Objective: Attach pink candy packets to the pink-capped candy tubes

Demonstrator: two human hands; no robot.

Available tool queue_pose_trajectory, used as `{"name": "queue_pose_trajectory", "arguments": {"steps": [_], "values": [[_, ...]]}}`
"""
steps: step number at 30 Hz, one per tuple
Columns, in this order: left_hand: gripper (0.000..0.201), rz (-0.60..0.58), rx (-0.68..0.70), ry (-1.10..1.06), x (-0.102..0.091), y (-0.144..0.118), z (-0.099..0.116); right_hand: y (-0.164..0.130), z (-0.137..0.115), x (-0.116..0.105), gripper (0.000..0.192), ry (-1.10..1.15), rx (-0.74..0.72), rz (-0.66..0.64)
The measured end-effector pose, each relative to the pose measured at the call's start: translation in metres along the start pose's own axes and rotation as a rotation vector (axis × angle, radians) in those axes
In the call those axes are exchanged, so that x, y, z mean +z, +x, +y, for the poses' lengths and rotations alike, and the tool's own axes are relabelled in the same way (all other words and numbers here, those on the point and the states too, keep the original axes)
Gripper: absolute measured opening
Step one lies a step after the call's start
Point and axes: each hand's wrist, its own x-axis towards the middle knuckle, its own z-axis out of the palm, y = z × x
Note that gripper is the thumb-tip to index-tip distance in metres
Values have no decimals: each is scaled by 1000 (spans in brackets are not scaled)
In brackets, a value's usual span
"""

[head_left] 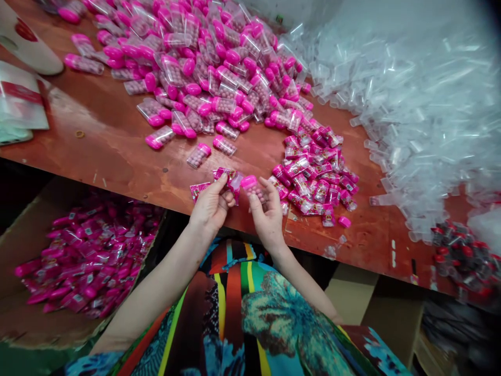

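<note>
My right hand (269, 215) is closed on a small clear candy bottle (250, 185) with a pink cap and pale pink balls inside. Pinched in my left hand (212, 206) is a printed pink plastic sleeve (235, 180), close beside the bottle. Another pink printed piece (199, 190) shows just left of those fingers. Two capped bottles without sleeves, one of them this candy bottle (199, 155), lie on the table beyond my hands. Right of my right hand is a pile of sleeved candy bottles (313, 172).
A large heap of pink-capped bottles (188, 62) covers the back of the reddish table (117, 151). Clear empty tubes (410, 115) are heaped at right, near red-and-dark small parts (464, 256). Below the left edge, a cardboard box (23, 324) holds many pink sleeved bottles.
</note>
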Motion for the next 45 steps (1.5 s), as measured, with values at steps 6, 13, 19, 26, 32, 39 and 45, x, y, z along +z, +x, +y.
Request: {"name": "queue_pose_trajectory", "arguments": {"steps": [6, 13, 19, 26, 32, 39, 45], "values": [[17, -22, -26, 11, -1, -2, -3, 0, 9, -3, 40, -180, -86, -14], [22, -120, -4, 122, -1, -5, -4, 1, 5, -3, 41, -12, 24, -81], [31, -250, -48, 243, -7, -4, -6, 0, 5, -5, 47, 313, 287, -223], [35, -275, -122, 290, -11, 0, -10, -2, 7, -3, 46, 209, 177, -267], [36, -348, -173, 282, -12, -4, -10, 0, 11, -5, 51, 288, 318, -302], [35, -373, -152, 345, -12, -6, -6, 1, 13, -9, 54, 237, 228, -281], [35, -464, -162, 424, -14, -6, -4, 2, 16, -20, 48, 391, 335, -403]]}}
